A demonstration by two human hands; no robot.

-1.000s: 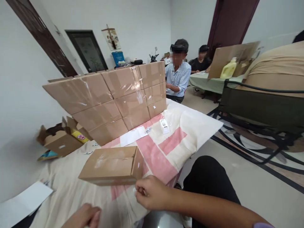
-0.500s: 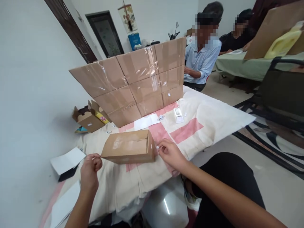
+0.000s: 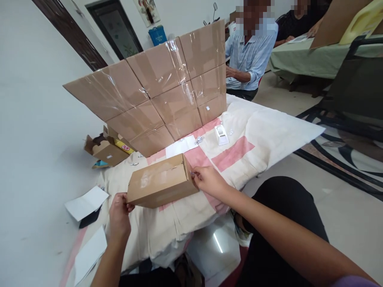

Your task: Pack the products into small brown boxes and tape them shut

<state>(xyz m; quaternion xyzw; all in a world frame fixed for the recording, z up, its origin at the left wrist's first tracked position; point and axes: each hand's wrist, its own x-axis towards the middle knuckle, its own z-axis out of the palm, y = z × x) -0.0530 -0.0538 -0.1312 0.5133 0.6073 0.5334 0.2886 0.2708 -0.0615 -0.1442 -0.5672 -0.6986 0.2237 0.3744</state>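
Note:
A closed brown cardboard box [image 3: 158, 181] lies on the cloth-covered table in front of me, with shiny tape along its top. My left hand [image 3: 120, 215] is closed at its left end, thumb and fingers on the lower corner. At the opposite end, my right hand [image 3: 207, 178] is pinched against the upper part of the box's right side. A tiny pale bit shows at those fingertips, too small to name. Behind the box lie a white sheet of paper [image 3: 181, 146] and a small white tape dispenser-like object [image 3: 221, 134].
A tall cardboard panel [image 3: 155, 95] stands across the table. Open cartons [image 3: 109, 153] sit at the left by the wall, with white papers [image 3: 86, 202] nearer me. Beyond the panel a person [image 3: 251, 56] sits; another is at a green-covered table [image 3: 302, 59].
My left hand has come onto the box's left corner. My right hand has moved up onto its right end. The box has turned slightly, and the camera view has tilted down.

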